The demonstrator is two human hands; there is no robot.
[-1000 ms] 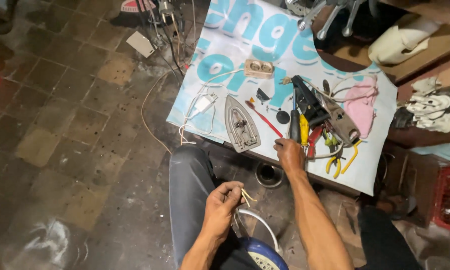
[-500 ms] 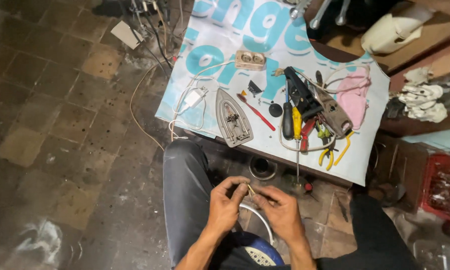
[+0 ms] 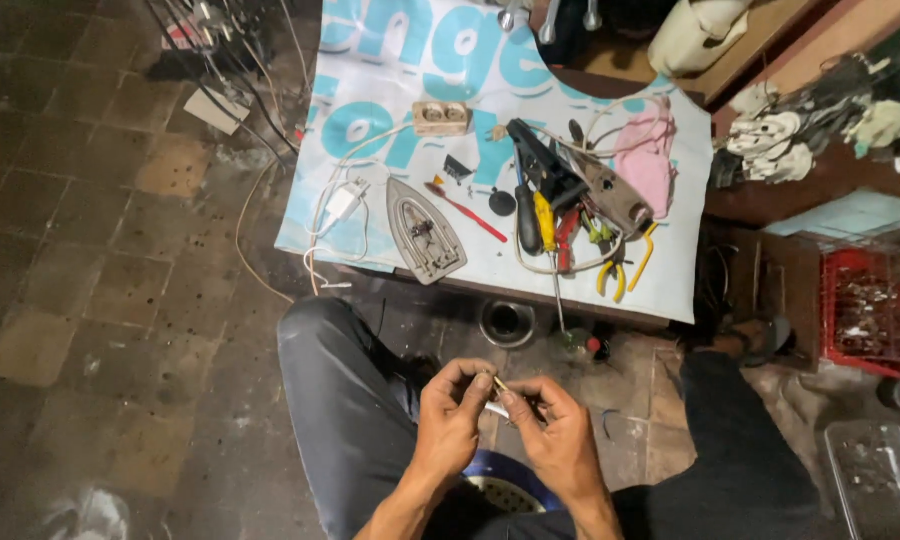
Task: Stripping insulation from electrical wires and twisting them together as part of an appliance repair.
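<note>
Both hands meet over the person's lap, left hand [image 3: 453,418] and right hand [image 3: 558,432] each with a pinching grip on the thin white wire end [image 3: 500,398] between them, pointing up-left.

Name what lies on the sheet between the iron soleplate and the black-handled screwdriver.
In the head view, a red-handled toothbrush-like tool lies slanted between the iron soleplate and the black-handled screwdriver; a small black round piece sits there too.
</note>
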